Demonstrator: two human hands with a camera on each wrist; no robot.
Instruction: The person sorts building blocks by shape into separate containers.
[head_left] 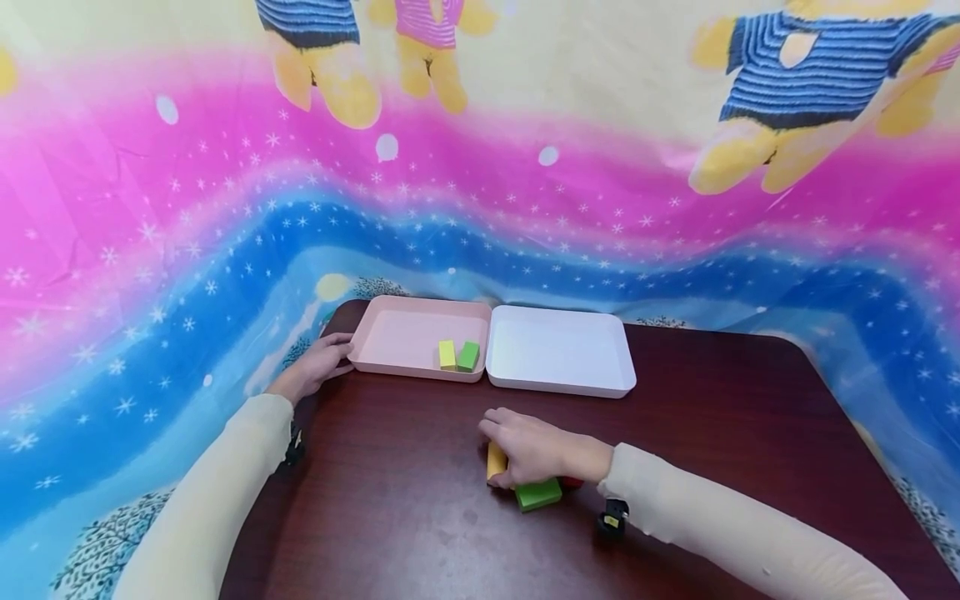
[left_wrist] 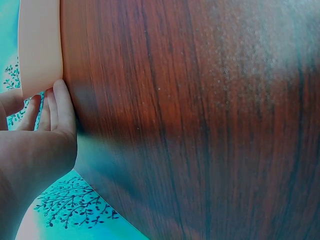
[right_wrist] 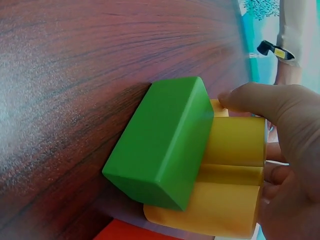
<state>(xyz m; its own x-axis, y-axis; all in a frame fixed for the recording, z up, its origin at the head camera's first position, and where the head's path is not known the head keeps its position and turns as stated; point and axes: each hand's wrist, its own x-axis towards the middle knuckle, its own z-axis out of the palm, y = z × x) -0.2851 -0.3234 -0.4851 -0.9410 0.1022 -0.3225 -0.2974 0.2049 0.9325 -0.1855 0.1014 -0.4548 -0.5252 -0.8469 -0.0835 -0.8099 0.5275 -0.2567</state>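
Note:
In the head view my left hand [head_left: 321, 363] touches the left end of the pink tray [head_left: 405, 371]. The left wrist view shows its straight fingers [left_wrist: 64, 107] against the tray's end wall [left_wrist: 41, 45]. My right hand [head_left: 534, 450] reaches down over a group of blocks and pinches an orange-yellow block [head_left: 496, 463] between thumb and fingers. Beside it lies a green rectangular block [head_left: 538, 495]. The right wrist view shows rounded yellow blocks [right_wrist: 235, 141] behind the green one, and a red block [right_wrist: 132, 231] at the bottom edge. The right fingers are partly hidden.
A yellow block [head_left: 447, 355] and a smaller green block [head_left: 468, 357] are in the pink tray's right front corner. A white tray [head_left: 558, 385] stands right beside it. Both are at the back of the dark wooden table [head_left: 390, 467], before a patterned curtain [head_left: 525, 208].

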